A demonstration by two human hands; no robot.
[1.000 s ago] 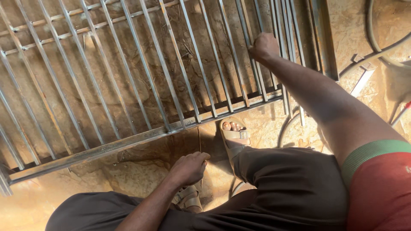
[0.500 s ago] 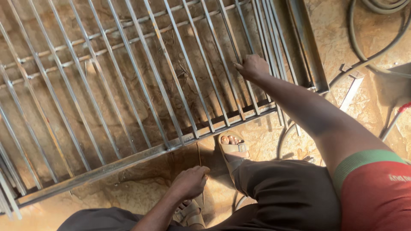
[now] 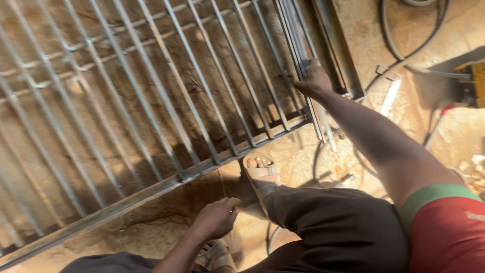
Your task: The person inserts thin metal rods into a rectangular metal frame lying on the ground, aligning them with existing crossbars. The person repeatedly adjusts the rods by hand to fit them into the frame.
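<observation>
Across the floor [image 3: 454,146] lies a metal grille [image 3: 151,101], its bars running away from you. Low in the middle, your left hand [image 3: 217,217] hangs loosely curled and empty beside your sandalled foot [image 3: 260,172], just short of the grille's near rail. Further right, your right arm stretches out straight, and your right hand [image 3: 314,80] grips loose rods [image 3: 308,76] at the grille's right edge. Cables [image 3: 404,50] curl on the floor beyond.

A grey metal grille [image 3: 151,101] with parallel bars lies over sandy tan ground [image 3: 313,156], a beige sandal [image 3: 261,173] at six o'clock, dark brown trousers [image 3: 333,232], and a red sleeve [image 3: 449,237] banded green at four o'clock.
</observation>
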